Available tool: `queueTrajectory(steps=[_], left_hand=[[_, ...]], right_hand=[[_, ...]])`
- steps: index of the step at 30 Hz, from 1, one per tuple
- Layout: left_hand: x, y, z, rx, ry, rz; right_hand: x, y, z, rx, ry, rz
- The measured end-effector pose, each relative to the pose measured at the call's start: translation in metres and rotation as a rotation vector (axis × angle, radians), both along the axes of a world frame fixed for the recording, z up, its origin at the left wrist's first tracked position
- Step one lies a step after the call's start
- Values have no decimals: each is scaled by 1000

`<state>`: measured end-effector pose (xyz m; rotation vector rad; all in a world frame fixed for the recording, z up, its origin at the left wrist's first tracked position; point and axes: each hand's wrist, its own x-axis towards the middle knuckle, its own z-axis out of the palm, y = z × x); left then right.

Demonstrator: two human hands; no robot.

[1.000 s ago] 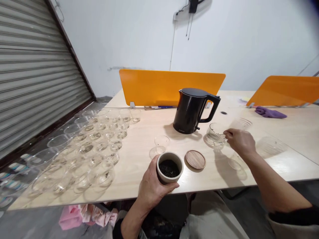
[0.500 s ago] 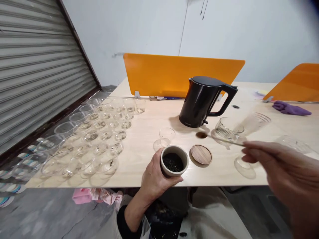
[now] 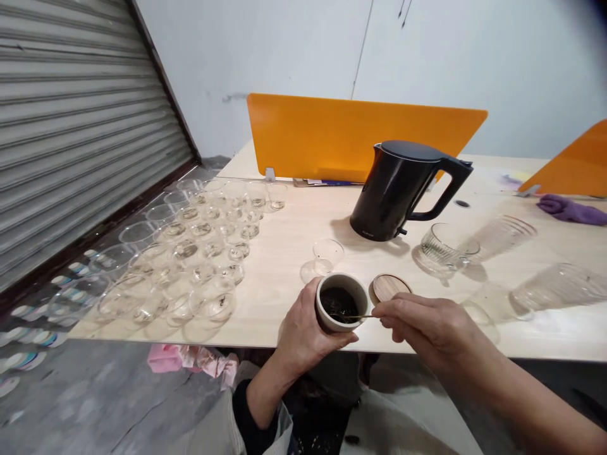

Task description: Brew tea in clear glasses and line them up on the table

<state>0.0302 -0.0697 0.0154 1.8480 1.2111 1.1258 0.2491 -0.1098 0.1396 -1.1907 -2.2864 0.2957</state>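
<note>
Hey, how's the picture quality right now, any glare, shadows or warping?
Head view: soft shadows fall beside the black kettle, with faint shine on its side. Head view: the clear cups blend into the pale table, their outlines hard to separate. Head view: the upper right corner darkens. Head view: the dark contents of the beige cup show little detail.

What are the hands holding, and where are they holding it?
The left hand holds the pale cup around its outside. The right hand pinches the thin stick by the end away from the cup.
</note>
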Motion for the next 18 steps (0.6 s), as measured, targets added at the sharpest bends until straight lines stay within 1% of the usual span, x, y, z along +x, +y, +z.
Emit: queueTrajectory(steps=[3, 5, 8, 11, 13, 16, 18], left_hand=[[0, 0, 0, -3, -3, 2], [0, 0, 1, -1, -3, 3], [-1, 1, 3, 2, -13, -5], [-1, 1, 3, 13, -29, -17], [-1, 1, 2, 21, -28, -12], [-1, 1, 0, 22, -16, -3], [-1, 1, -1, 19, -11, -7]], right_hand=[[0, 3, 10, -165, 60, 12], [2, 6, 14, -246, 126, -32], [7, 11, 11, -315, 232, -117], [13, 16, 4, -323, 301, -213], [16, 19, 0, -308, 309, -258], [17, 20, -3, -277, 291, -270], [15, 20, -3, -261, 261, -238]])
